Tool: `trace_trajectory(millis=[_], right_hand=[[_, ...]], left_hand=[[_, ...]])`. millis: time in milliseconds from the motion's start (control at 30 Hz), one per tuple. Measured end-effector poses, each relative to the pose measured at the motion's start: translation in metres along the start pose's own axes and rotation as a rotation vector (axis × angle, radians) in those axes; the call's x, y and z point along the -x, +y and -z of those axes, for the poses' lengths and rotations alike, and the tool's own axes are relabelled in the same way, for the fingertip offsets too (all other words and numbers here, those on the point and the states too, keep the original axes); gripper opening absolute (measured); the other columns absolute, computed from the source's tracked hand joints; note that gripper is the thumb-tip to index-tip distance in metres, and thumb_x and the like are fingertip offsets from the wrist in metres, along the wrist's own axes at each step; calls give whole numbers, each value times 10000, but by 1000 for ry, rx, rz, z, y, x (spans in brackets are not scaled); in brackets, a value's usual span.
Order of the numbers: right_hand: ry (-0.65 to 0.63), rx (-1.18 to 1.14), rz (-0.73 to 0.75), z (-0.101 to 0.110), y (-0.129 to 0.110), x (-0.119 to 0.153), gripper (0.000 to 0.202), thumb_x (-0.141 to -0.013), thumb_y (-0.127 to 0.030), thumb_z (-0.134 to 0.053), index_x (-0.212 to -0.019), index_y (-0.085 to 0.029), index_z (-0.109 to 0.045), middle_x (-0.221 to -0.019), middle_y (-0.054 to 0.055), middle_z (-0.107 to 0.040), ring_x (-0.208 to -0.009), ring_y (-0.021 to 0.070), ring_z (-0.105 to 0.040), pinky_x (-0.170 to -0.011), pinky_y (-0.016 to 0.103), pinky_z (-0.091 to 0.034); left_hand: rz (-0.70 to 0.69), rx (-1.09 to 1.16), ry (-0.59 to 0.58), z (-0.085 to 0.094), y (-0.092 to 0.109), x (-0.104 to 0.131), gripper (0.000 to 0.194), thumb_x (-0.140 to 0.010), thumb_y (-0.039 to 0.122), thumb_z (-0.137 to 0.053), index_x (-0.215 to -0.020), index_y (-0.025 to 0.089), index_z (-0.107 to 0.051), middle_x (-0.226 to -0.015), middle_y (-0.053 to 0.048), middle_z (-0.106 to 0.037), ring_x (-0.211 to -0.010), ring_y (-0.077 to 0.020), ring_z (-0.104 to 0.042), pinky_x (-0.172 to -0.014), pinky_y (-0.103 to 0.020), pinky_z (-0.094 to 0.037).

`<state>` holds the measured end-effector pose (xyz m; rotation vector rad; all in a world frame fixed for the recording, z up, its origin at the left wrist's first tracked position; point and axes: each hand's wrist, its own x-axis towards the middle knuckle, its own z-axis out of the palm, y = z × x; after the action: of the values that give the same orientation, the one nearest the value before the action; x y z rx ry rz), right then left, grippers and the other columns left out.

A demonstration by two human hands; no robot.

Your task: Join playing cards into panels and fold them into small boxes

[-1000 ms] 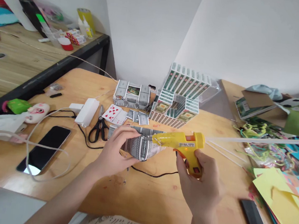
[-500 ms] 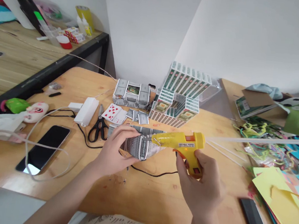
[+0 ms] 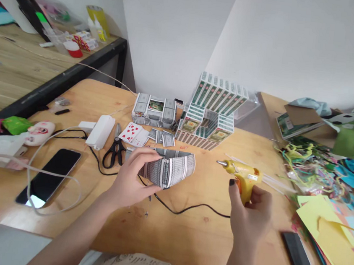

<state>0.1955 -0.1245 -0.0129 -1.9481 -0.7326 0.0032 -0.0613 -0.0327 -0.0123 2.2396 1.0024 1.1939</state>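
Observation:
My left hand (image 3: 136, 179) grips the left side of a grey patterned piece made of folded playing cards (image 3: 174, 169), its thumb below and its fingers on top. Off to the right, my right hand (image 3: 249, 209) is wrapped round the handle of a yellow glue gun (image 3: 242, 173). The metal nozzle points left, apart from the card piece. Behind the card piece lie loose face-up cards (image 3: 131, 132) and several small grey cards (image 3: 161, 137).
Black scissors (image 3: 115, 149), a white adapter (image 3: 101, 132) and a phone (image 3: 49, 174) lie left. A card-covered box (image 3: 154, 111) and stacked green card boxes (image 3: 211, 110) stand behind. A black cable (image 3: 184, 211) crosses the front; coloured paper (image 3: 327, 232) lies right.
My right hand has drawn the glue gun away to the right, and its nozzle has left the card piece. My left hand still grips the piece in nearly the same place.

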Motion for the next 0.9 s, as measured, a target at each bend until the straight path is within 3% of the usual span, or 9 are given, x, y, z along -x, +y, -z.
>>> trace_trajectory(millis=[100, 200, 300, 433, 567, 667, 767, 833, 900], right_hand=[[-36, 239, -82, -15, 45, -6, 345, -664, -473, -705, -758, -209, -504, -660, -10, -557, -554, 161, -531, -491, 255, -393], [-118, 388, -52, -36, 80, -1, 287, -674, -454, -635, -723, -234, -455, -600, -21, -496, -601, 201, -494, -578, 317, -410], [-141, 425, -37, -52, 95, 8, 271, -662, -423, -623, -740, -235, -443, -659, 16, -522, -676, 240, -510, -715, 409, -432], [-125, 489, -63, -60, 96, 12, 334, -679, -437, -617, -862, -179, -510, -891, 171, -567, -914, 363, -529, -812, 526, -411], [-170, 378, -73, -55, 72, 14, 510, -672, -484, -663, -1029, -141, -540, -1063, 213, -532, -1064, 387, -497, -872, 576, -406], [-431, -123, -18, -48, 31, 28, 571, -782, -492, -605, -1237, -178, -457, -1158, 157, -540, -1101, 281, -545, -905, 487, -470], [-746, -462, 134, -49, -13, 50, 745, -801, -430, -640, -1428, -285, -266, -1480, 140, -343, -1372, 278, -345, -1020, 497, -422], [-805, -567, 220, -55, -32, 61, 827, -793, -388, -671, -1470, -312, -202, -1559, 106, -215, -1434, 282, -229, -1086, 516, -358], [-785, -603, 253, -64, -39, 67, 745, -821, -338, -645, -1459, -322, -260, -1577, 71, -180, -1453, 279, -177, -1122, 523, -310]], left_hand=[[-1, 7, 16, 0, -2, 0, 572, -649, 191, -766, -1151, 255, -499, -1130, -74, -570, -1082, -270, -574, -896, -424, -498], [-8, 1, 22, 1, -3, 0, 581, -651, 179, -758, -1160, 250, -486, -1140, -77, -555, -1079, -264, -570, -896, -419, -496], [-18, -5, 15, 0, -2, 1, 568, -664, 171, -747, -1158, 246, -478, -1132, -77, -545, -1069, -255, -569, -887, -408, -498], [-5, 15, 16, -1, 0, 3, 581, -655, 181, -751, -1149, 244, -452, -1126, -78, -523, -1066, -257, -557, -886, -411, -490], [79, 14, 8, -4, 2, 3, 641, -636, 170, -753, -1177, 233, -414, -1103, -83, -495, -1034, -257, -542, -865, -410, -489], [106, -6, -2, -8, 5, 3, 633, -625, 183, -777, -1144, 226, -418, -1068, -73, -484, -1000, -248, -536, -852, -400, -485], [130, -12, -29, -10, 9, 4, 606, -629, 228, -806, -1098, 222, -422, -1056, -65, -481, -1008, -243, -529, -862, -391, -477], [158, 12, -81, -8, 12, 5, 582, -646, 235, -805, -1092, 219, -432, -1069, -65, -489, -1031, -238, -526, -883, -379, -468], [186, 82, -162, -2, 13, 8, 562, -671, 245, -795, -1116, 222, -454, -1122, -72, -506, -1080, -237, -523, -920, -367, -455]])
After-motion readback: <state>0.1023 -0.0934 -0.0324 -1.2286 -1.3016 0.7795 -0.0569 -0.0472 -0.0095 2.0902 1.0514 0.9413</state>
